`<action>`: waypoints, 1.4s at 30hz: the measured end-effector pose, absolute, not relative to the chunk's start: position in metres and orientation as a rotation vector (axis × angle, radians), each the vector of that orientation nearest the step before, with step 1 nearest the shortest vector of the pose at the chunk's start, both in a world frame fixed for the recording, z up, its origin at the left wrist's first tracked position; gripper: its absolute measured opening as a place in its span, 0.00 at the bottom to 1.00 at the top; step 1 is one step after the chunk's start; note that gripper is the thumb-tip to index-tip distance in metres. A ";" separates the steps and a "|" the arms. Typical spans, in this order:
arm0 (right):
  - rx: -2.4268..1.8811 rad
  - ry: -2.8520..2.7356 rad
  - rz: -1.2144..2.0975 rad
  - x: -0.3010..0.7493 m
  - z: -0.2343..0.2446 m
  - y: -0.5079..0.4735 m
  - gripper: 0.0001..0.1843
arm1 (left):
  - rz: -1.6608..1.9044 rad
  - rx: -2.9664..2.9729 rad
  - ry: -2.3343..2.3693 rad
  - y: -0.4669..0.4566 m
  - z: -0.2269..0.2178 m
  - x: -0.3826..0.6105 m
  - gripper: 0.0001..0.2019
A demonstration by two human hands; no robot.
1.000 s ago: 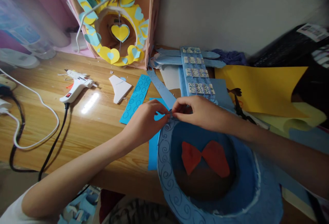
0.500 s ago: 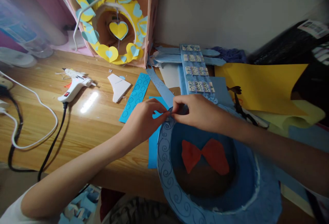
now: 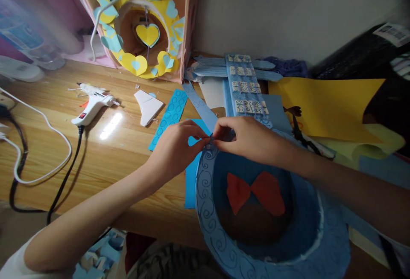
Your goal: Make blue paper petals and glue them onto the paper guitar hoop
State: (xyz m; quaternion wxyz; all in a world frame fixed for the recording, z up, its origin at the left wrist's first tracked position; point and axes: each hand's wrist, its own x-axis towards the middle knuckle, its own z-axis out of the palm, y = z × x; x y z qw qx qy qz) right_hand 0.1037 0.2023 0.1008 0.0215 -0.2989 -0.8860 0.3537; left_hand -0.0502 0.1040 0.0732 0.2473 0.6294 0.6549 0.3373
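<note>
A large round blue frame (image 3: 331, 245) leans at the table's front edge, and a light-blue paper strip with drawn spirals (image 3: 206, 204) runs along its left side. My left hand (image 3: 176, 149) pinches the strip's upper end between thumb and fingertips. From the other side, my right hand (image 3: 250, 136) pinches the same spot, its fingertips almost touching the left ones. The fingers partly hide the strip there. Inside the frame's opening shows a red bow-shaped piece (image 3: 269, 193). Just beyond my hands lies a loose pale-blue strip (image 3: 201, 106).
A white glue gun (image 3: 92, 108) with a black cord rests at left. Near it lie a white card scrap (image 3: 149, 107) and a bright-blue strip with circles (image 3: 171, 114). A box with a yellow heart wreath (image 3: 136, 65) stands behind. Scissors (image 3: 297, 132) and yellow paper (image 3: 326, 104) are at right.
Both hands stay pinched at the strip's upper end, with only tiny finger shifts. The view has moved very slightly; everything else stays in place.
</note>
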 end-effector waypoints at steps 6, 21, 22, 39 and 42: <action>-0.929 -2.761 1.032 0.104 0.099 0.200 0.04 | 0.944 1.795 1.780 0.102 0.073 -0.048 0.05; -0.747 -2.743 1.109 0.121 0.112 0.209 0.04 | 0.799 1.647 1.952 0.078 0.088 -0.056 0.10; -0.643 -2.776 1.063 0.124 0.111 0.210 0.02 | 0.750 1.628 1.980 0.074 0.088 -0.055 0.13; 0.139 -2.850 0.484 0.131 0.082 0.217 0.09 | 0.826 1.480 1.850 0.076 0.069 -0.039 0.14; 0.178 -2.842 0.346 0.132 0.079 0.218 0.09 | 0.853 1.466 1.819 0.076 0.068 -0.038 0.12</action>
